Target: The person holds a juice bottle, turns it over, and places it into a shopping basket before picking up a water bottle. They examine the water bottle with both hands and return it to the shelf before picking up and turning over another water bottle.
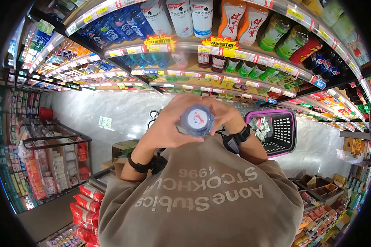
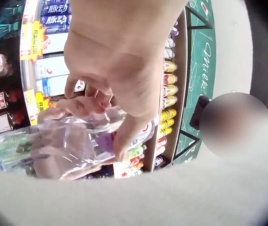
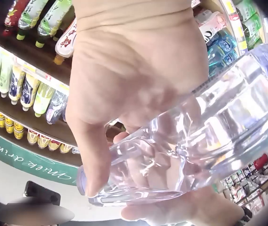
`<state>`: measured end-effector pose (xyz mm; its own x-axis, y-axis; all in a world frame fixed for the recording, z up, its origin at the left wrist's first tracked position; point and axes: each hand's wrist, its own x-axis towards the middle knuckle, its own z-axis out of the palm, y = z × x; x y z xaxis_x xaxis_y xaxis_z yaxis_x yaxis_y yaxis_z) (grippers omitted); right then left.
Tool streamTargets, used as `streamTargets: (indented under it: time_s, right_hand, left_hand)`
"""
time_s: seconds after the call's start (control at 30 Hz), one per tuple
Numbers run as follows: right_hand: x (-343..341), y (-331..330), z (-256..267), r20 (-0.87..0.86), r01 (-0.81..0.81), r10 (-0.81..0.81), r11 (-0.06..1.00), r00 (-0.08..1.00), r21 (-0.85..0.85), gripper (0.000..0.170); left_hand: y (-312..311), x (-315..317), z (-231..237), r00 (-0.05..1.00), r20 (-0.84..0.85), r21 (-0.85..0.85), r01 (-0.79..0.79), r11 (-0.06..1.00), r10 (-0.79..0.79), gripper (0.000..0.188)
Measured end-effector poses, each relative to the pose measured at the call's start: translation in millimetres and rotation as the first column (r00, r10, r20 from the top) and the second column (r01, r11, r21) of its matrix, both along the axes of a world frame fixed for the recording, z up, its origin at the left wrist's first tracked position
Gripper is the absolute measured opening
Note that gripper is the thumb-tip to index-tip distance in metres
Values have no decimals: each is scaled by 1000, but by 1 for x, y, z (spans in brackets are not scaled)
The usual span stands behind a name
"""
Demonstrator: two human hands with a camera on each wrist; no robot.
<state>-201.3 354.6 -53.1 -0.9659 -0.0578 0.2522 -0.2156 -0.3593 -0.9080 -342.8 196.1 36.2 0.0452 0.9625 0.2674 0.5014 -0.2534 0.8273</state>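
A clear plastic bottle (image 1: 204, 128) is held up in front of the chest, its round white printed end facing the head camera. My left hand (image 1: 167, 125) grips it from the left side, and my right hand (image 1: 221, 113) grips it from the other. In the left wrist view the see-through bottle (image 2: 63, 146) lies across the picture, with a purple patch near the left thumb. The right wrist view shows the right thumb along one end of the bottle (image 3: 237, 122), while the left hand (image 3: 185, 207) wraps it from below. Parts of the fingers are hidden behind it.
Drink shelves (image 1: 181, 43) with several rows of bottles stand in front. A black and pink shopping basket (image 1: 294, 131) holding small packages is at the right. On the left is a wire rack of packages (image 1: 57, 160); red packets (image 1: 86, 206) are stacked beside the body.
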Motion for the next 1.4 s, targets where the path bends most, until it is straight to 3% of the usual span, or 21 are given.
streamTargets:
  time_s: [0.13,0.27,0.53,0.8,0.9,0.97,1.1,1.27,1.4]
  right_hand:
    - [5,2,1,75,-57,56,998,996,15,85]
    - [4,-6,-7,-12,23,-24,997,1000,-76,81]
    - [14,-13,-1,46,102,-96,981,994,-167,83]
    - [17,-16,-3,57,92,-85,986,995,-137,80]
    - [16,-8,-11,62,38,-34,997,998,-67,80]
    - [18,-12,-6,49,62,-57,993,997,-101,80]
    - [16,-12,8,40,90,-86,988,995,-123,85]
    - [10,-10,-5,12,90,-89,992,996,-85,95]
    - [18,-17,-6,-11,262,-262,965,965,-33,108]
  left_hand:
    - [-1,-1,-1,1000,-15,-2,25,1000,-25,77]
    - [-1,-1,-2,999,45,-19,-17,1000,17,72]
    - [2,-2,-3,998,53,5,34,999,-35,78]
    - [-2,2,-9,991,129,-9,-28,1000,29,72]
    - [-3,1,-10,999,39,45,2,999,-3,74]
    - [-2,3,-6,994,107,-5,-34,999,35,76]
    - [-5,-1,-16,982,166,-42,-80,996,86,78]
    - [-3,-4,-11,986,150,86,-90,992,77,75]
    - [2,-9,-13,961,249,132,-152,980,115,75]
